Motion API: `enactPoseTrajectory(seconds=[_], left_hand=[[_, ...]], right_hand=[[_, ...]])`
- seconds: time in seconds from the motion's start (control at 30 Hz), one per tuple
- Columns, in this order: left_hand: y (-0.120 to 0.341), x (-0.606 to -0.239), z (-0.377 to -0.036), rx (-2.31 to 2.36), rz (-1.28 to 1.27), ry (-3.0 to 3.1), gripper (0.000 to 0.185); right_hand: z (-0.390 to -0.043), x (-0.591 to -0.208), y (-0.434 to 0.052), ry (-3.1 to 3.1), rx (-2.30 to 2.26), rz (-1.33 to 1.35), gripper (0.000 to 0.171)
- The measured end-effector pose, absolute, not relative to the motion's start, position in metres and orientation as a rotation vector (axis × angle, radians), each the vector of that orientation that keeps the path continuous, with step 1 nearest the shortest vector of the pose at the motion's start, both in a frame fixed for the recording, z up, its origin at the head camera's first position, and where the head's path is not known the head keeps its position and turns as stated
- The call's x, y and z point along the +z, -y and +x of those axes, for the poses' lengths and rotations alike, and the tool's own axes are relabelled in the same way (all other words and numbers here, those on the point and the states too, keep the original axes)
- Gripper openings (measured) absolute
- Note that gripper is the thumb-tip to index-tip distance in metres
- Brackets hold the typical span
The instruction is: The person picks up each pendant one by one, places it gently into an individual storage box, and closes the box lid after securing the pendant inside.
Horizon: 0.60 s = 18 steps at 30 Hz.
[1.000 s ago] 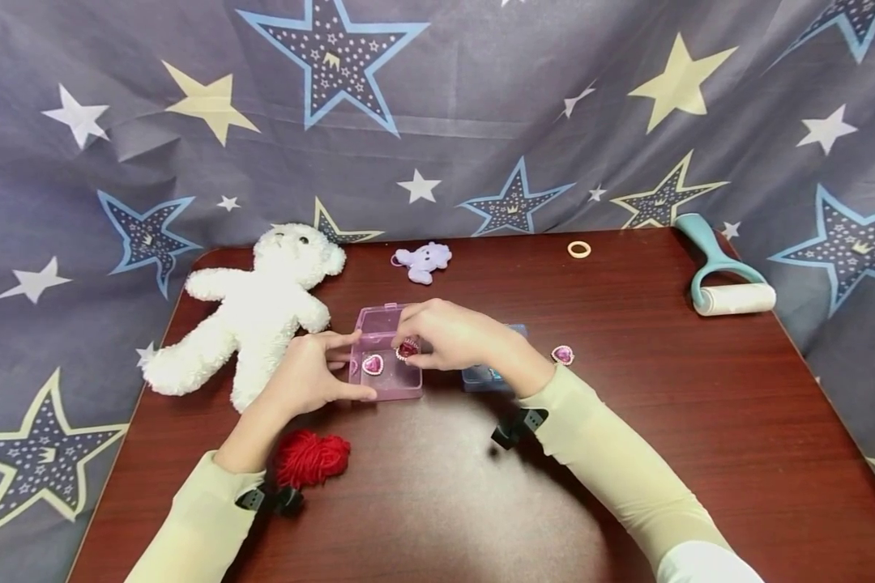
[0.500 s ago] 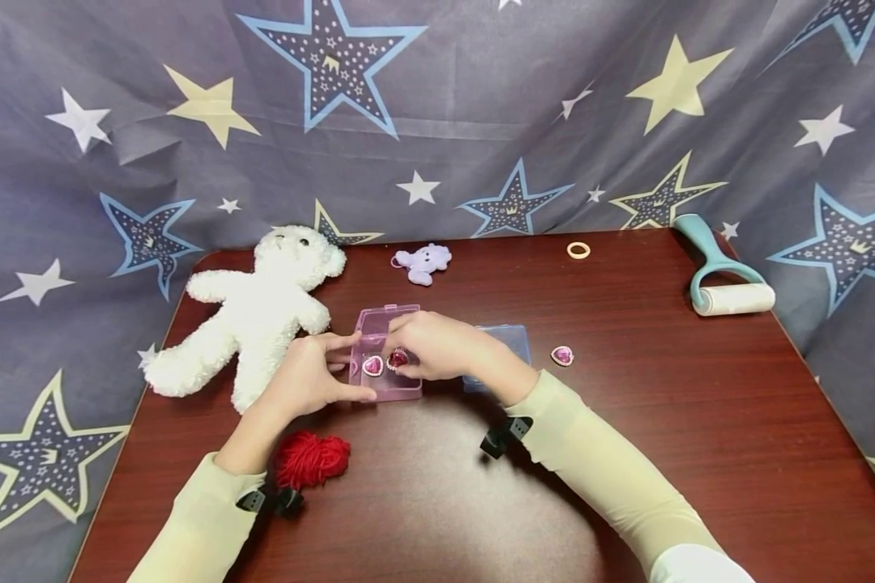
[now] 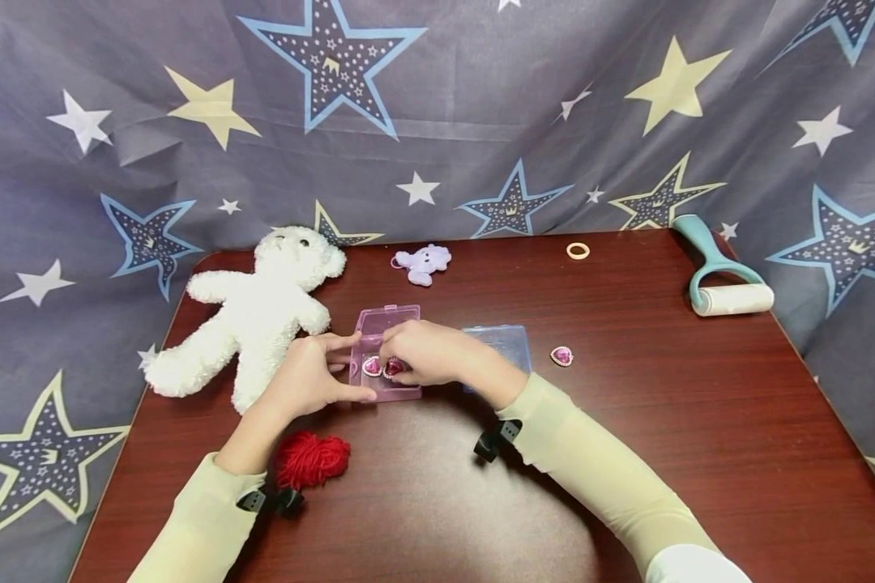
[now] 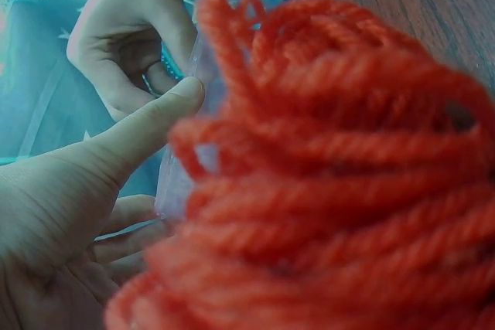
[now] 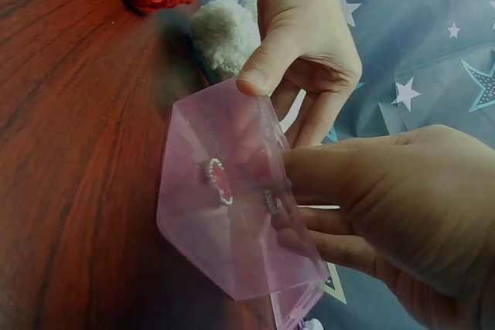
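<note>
Red yarn (image 3: pixel 310 458) nearest. Left hand (image 3: pixel 308 377) steadies pink box (image 3: pixel 390 318), thumb and fingers clamped on its side. Right hand (image 3: pixel 424 353), pinching heart gem (image 3: pixel 394 367), has lowered into box beside first gem (image 3: pixel 372 366). Third gem (image 3: pixel 561 355) remains on table (image 3: pixel 663 421).

pink box (image 3: pixel 388 356): translucent, lid open, on table | heart gems (image 3: pixel 373 366): two inside, side by side

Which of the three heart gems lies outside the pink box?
The heart gem lying alone on the bare table, right of the blue box. The other two sit inside the pink box, one under the right hand.
</note>
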<state>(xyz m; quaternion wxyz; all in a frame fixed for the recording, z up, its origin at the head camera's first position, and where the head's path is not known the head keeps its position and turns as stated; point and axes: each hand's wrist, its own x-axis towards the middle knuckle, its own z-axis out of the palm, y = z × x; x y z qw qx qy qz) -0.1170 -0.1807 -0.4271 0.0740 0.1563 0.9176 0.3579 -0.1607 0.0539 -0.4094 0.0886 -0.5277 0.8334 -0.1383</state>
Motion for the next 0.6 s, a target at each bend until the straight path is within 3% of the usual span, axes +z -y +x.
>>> enactPoseTrajectory(seconds=[0.6], left_hand=[[0.182,-0.428,-0.118,1.046,0.500,-2.789,0.092]], right_hand=[[-0.160,-0.414,-0.039,-2.451,-0.237,-1.534,0.013]])
